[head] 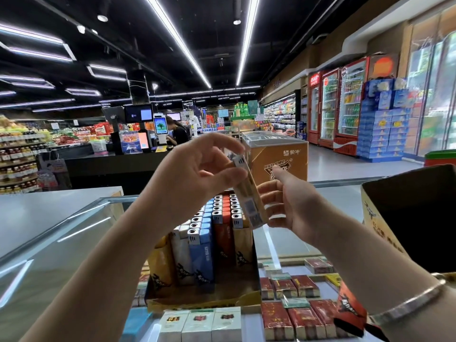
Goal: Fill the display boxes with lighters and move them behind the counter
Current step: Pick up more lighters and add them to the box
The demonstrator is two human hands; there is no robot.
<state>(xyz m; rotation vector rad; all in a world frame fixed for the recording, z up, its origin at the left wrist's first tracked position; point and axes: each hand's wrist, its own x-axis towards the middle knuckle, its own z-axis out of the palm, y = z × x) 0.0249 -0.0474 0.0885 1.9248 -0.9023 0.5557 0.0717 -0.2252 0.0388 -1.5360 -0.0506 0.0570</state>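
Lighters [217, 233] stand upright in rows of yellow, white, blue and red in a display box [204, 296] on the glass desk [61, 243], with the rows near full.

Head view: both hands meet above the box. The left hand [197, 169] pinches the top of one tan lighter [246, 191] between thumb and fingers, its other fingers spread loosely. The right hand [288, 203] curls its fingers round the lighter's lower end, index finger sticking out. The lighter hangs tilted just above the right-hand row. A second box [407, 218] stands at right, its inside dark. Cigarette packs [291, 314] lie under the glass.

Filling looks to be the step in hand. Next, the lighter likely needs turning upright and lowering into a gap in the rows.
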